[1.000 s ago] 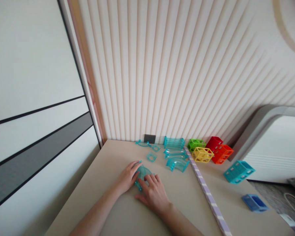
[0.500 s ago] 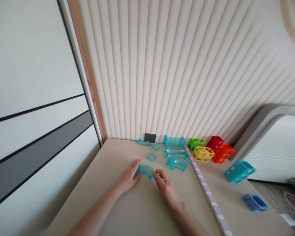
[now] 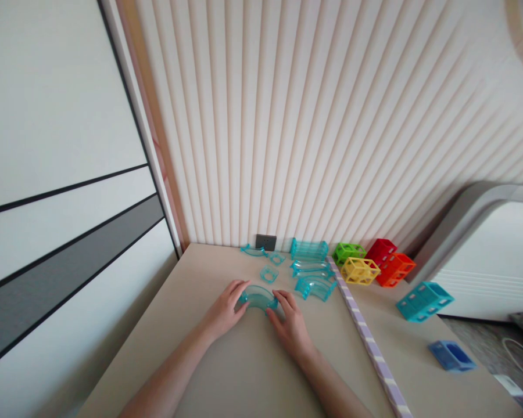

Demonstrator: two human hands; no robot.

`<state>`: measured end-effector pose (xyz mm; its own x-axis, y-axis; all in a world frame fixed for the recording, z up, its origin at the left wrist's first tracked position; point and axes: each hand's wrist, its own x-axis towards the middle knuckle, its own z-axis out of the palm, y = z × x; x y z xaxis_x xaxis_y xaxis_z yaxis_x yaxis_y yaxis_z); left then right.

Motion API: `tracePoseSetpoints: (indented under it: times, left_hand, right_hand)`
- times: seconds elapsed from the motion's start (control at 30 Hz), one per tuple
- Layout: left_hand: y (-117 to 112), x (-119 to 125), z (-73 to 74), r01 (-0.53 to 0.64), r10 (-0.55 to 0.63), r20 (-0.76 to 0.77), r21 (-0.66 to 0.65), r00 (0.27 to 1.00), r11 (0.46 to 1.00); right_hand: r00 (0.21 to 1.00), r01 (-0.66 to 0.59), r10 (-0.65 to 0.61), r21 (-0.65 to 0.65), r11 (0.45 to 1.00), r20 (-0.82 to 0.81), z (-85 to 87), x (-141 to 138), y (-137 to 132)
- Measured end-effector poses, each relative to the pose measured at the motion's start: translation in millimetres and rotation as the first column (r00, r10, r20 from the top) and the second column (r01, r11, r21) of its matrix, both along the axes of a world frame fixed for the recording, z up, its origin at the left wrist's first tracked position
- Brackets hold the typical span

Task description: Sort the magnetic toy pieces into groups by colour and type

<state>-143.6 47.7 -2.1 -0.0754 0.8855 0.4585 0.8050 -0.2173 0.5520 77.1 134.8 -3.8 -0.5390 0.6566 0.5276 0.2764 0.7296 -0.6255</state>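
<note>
A curved, see-through teal track piece point(image 3: 258, 298) lies on the beige table point(image 3: 244, 371), arching away from me. My left hand point(image 3: 225, 307) grips its left end with curled fingers. My right hand point(image 3: 291, 323) grips its right end the same way. Beyond them lie more teal track pieces point(image 3: 314, 284), a small teal square ring point(image 3: 269, 273) and a straight teal tube point(image 3: 308, 250) near the wall.
A lilac-and-white striped strip point(image 3: 366, 339) runs across the table to the right. Past it stand green point(image 3: 347, 252), yellow point(image 3: 359, 270), red point(image 3: 380, 251), orange point(image 3: 396, 270), teal point(image 3: 423, 301) and blue point(image 3: 451, 355) open blocks. A ribbed wall with a dark socket point(image 3: 265, 241) closes the back.
The right hand came off the top of the curved piece and took hold of its right end. The piece now lies flat between both hands, a little farther from me.
</note>
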Motion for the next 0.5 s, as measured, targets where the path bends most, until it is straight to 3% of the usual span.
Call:
tracePoseSetpoints:
  times: [0.5]
  left_hand:
    - [0.7,1.0,-3.9,-0.006,0.006,0.008,-0.047,1.0,0.999]
  right_hand:
    - [0.983,0.049,-0.031,-0.096,0.994,0.18,5.9,-0.2,-8.9]
